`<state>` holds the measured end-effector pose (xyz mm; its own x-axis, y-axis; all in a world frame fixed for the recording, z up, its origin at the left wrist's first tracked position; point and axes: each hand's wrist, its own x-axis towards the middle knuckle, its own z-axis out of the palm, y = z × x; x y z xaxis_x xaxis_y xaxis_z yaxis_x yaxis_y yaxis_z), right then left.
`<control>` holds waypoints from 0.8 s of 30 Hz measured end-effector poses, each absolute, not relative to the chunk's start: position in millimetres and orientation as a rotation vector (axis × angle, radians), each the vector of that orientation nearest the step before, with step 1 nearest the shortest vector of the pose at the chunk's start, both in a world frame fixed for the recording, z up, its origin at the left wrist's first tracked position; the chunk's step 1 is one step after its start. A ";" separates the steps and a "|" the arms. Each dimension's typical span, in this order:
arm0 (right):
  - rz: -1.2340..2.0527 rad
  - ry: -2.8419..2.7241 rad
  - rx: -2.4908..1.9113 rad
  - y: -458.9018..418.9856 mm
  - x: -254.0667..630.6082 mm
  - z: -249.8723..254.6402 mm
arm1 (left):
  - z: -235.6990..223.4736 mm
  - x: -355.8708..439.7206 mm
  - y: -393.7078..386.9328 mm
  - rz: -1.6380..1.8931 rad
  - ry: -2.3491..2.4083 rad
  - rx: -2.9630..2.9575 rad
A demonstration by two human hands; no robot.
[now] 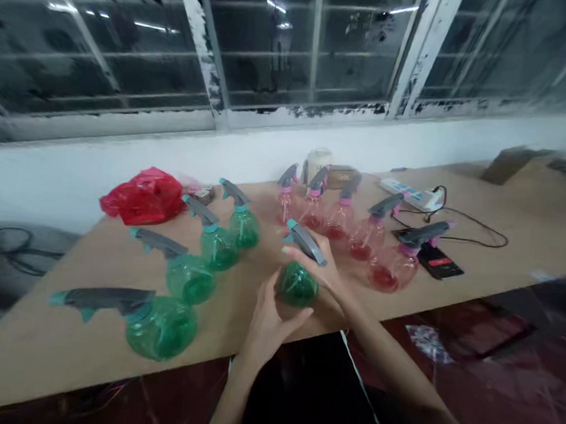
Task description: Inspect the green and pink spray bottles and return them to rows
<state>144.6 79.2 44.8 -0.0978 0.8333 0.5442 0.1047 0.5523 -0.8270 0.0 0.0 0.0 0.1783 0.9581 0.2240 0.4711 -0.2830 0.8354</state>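
Observation:
A green spray bottle (299,286) with a grey and teal spray head stands near the table's front edge, between both hands. My left hand (270,324) curves around the lower part of its round body, thumb in front and fingers at the left side. At the neck, just below the spray head, my right hand (325,263) is closed, its fingers reaching across to the left. Several more green spray bottles (161,329) form a slanting row on the left. Pink spray bottles (390,269) with grey heads make another row to the right.
A red plastic bag (143,196) lies at the back left by the wall. Behind the pink bottles is a pale container (318,157). To the right are a power strip (413,195), a black cable (480,229) and a dark phone-like device (437,260). Cardboard (523,164) sits far right.

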 end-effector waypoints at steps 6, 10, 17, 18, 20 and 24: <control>0.732 -1.656 -0.844 88.1 137.6 53.3 | -10.4 14.4 17.7 1.096 1.581 1.852; 0.601 -1.777 -0.986 81.2 145.5 45.0 | -9.6 15.5 27.8 1.099 1.653 1.846; 0.208 -1.844 -1.295 74.7 154.8 24.1 | -19.2 11.2 41.7 1.156 1.532 1.838; 0.140 -1.855 -1.370 79.5 155.2 24.1 | -21.8 10.1 41.1 1.153 1.513 1.819; 0.041 -1.872 -1.490 93.5 155.3 26.3 | -27.3 6.5 37.6 1.178 1.482 1.757; 0.012 -1.909 -1.572 129.0 150.5 35.9 | -35.8 -5.9 26.6 1.275 1.458 1.592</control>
